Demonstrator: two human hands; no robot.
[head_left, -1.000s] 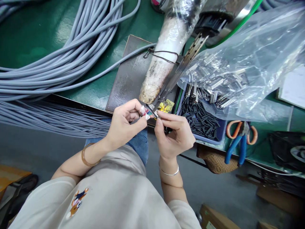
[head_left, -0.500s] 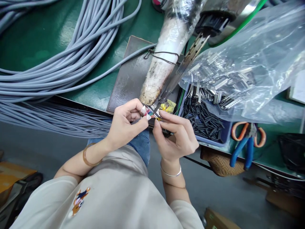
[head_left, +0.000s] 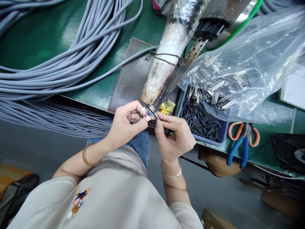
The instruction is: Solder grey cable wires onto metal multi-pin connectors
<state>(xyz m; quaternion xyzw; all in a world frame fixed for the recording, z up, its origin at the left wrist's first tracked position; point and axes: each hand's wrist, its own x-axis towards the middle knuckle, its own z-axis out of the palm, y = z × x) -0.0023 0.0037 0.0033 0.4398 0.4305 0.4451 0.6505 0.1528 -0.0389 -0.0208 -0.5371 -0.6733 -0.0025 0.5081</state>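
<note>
At the bench's front edge, my left hand (head_left: 127, 122) is closed in a pinch on the thin coloured wires (head_left: 148, 114), which are red, blue and green among others. White wraps cover its thumb tip and a fingertip. The wires meet a small metal multi-pin connector (head_left: 152, 112) with a row of contacts. My right hand (head_left: 175, 135) grips the connector's right end between thumb and fingers. Right above the connector is the tip end of a soldering iron (head_left: 168, 89), slanting down from its stand; whether it touches is unclear. A scorched white tube (head_left: 154, 76) ends just behind the connector.
A dark plate (head_left: 128, 79) and a yellow sponge (head_left: 169, 107) lie under the tools. On the right are a blue tray (head_left: 222, 140) of black sleeves, a clear bag (head_left: 262, 63) of connectors, and pliers (head_left: 241, 143). Grey cable coils (head_left: 95, 47) cover the left.
The connector has tilted, and its contact row shows more plainly. My right hand has shifted slightly up and its fingers sit at the connector's end. My left hand has barely moved.
</note>
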